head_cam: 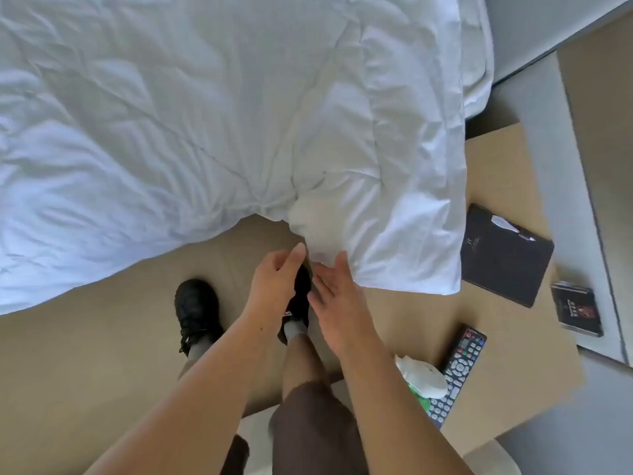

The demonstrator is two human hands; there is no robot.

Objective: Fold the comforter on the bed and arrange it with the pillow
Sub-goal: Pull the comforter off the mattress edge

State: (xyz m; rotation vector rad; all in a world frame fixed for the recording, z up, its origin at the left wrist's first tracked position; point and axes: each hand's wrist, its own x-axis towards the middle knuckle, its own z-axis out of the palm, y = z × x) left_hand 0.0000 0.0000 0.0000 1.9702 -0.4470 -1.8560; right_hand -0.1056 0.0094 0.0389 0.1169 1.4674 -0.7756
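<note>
A white, wrinkled comforter (205, 114) covers the bed and hangs over its near edge, with one corner (394, 241) drooping toward the floor on the right. My left hand (277, 282) reaches toward the hanging edge with its fingers straight, fingertips just at the fabric. My right hand (337, 289) is beside it, palm open and fingers spread, touching the underside of the drooping corner. Neither hand grips the cloth. No pillow is in view.
A wooden bedside table (507, 337) stands at the right, carrying a black folder (503, 255), a small dark box (577, 308), a remote control (459, 368) and a tissue pack (421, 375). My black shoes (197, 311) stand on the tan floor by the bed.
</note>
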